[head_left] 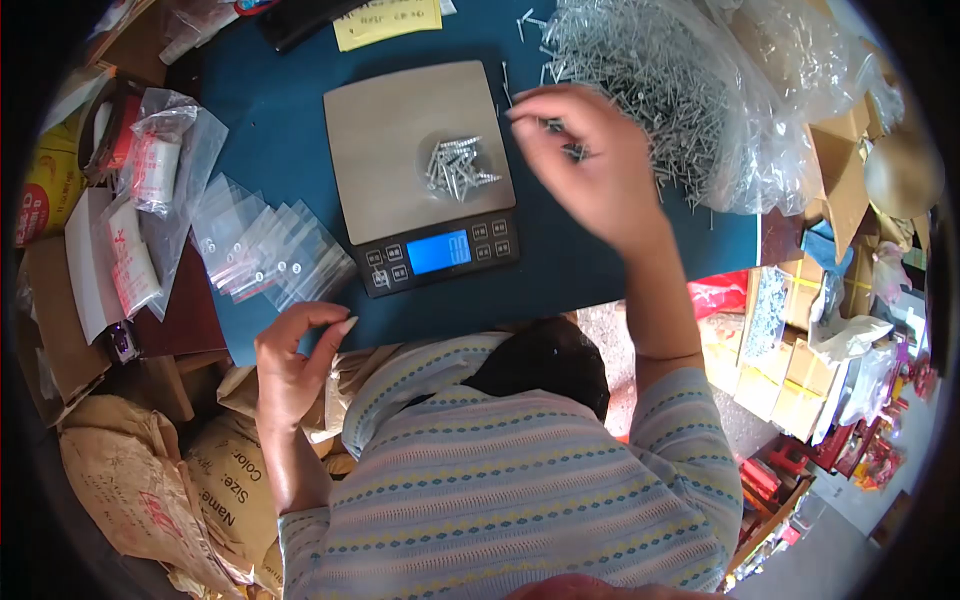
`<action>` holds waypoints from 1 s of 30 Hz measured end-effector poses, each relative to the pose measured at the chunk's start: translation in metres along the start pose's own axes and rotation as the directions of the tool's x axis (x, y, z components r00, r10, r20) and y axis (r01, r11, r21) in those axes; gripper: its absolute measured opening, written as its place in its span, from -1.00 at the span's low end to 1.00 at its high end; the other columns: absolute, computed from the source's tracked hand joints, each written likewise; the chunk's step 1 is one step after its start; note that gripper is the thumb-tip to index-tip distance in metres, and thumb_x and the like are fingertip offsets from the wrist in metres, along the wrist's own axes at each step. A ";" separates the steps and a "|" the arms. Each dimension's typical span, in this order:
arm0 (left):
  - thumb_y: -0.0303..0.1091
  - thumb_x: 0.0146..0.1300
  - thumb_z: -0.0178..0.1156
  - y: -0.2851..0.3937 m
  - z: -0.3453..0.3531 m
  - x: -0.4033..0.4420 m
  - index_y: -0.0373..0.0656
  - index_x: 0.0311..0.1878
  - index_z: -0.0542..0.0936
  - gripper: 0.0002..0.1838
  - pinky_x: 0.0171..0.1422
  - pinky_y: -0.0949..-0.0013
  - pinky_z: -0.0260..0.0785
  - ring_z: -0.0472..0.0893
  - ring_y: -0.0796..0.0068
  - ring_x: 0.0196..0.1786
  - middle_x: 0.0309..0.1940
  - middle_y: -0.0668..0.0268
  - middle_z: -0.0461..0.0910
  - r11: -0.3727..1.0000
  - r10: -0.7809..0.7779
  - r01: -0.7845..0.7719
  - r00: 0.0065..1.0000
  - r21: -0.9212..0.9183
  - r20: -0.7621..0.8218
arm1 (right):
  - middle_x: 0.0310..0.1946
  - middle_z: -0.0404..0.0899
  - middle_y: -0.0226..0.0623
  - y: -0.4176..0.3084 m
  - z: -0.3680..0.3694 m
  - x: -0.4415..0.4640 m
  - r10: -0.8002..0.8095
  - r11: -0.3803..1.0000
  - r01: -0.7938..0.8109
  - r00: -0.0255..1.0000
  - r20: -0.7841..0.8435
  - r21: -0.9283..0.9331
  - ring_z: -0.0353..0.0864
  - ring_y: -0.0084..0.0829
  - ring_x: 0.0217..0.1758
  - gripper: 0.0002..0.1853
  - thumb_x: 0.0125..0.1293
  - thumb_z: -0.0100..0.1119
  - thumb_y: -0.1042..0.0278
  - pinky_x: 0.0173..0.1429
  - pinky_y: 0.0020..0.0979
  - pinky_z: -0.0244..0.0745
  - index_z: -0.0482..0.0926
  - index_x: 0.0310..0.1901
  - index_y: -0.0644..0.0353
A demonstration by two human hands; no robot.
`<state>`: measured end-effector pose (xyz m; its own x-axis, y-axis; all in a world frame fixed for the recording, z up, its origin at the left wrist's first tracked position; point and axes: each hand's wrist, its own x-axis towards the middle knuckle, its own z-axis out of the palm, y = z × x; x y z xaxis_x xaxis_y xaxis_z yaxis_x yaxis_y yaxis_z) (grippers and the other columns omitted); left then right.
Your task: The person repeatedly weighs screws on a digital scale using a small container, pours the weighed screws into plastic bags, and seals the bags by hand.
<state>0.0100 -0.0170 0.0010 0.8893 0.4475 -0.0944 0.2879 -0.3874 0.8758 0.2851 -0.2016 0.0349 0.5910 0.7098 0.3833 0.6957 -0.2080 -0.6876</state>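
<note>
My right hand point(590, 160) is slightly blurred beside the scale's right edge, its thumb and index finger brought together in a pinch. A thin screw point(505, 80) shows right at these fingertips; I cannot tell whether they grip it. Behind and right of that hand lies a large heap of silvery screws point(640, 90), partly on clear plastic. The digital scale point(400, 130) carries a small round clear dish holding a pile of screws point(460, 170); its blue display is lit but unreadable. My left hand point(300, 355), empty with thumb and fingers apart, hovers at the table's front edge near small clear zip bags point(270, 250).
Clear plastic sheeting point(760, 110) spreads around the heap. Plastic-wrapped white packets with red print point(135, 255) stand at the left. A yellow note point(388, 22) lies behind the scale. Brown paper sacks point(140, 480) are below left, and cardboard boxes point(790, 375) stand at the right.
</note>
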 end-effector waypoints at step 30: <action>-0.54 0.12 0.22 0.059 0.136 0.017 -0.12 0.04 0.65 -0.63 0.03 0.24 0.33 0.48 0.22 -0.17 -0.28 0.25 0.50 0.941 0.231 -0.316 0.348 -0.118 0.909 | -0.43 0.59 -0.19 0.044 -0.061 -0.127 0.136 0.988 -0.131 0.989 -0.065 0.086 0.63 -0.28 -0.42 -0.87 0.18 0.29 0.53 -0.37 -0.40 0.51 0.60 -0.22 0.26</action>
<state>0.0908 -0.1415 -0.0136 0.6988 -0.6660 -0.2608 -0.0519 -0.4109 0.9102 0.2655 -0.3415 -0.0063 0.7056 0.6297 0.3250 0.5750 -0.2407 -0.7820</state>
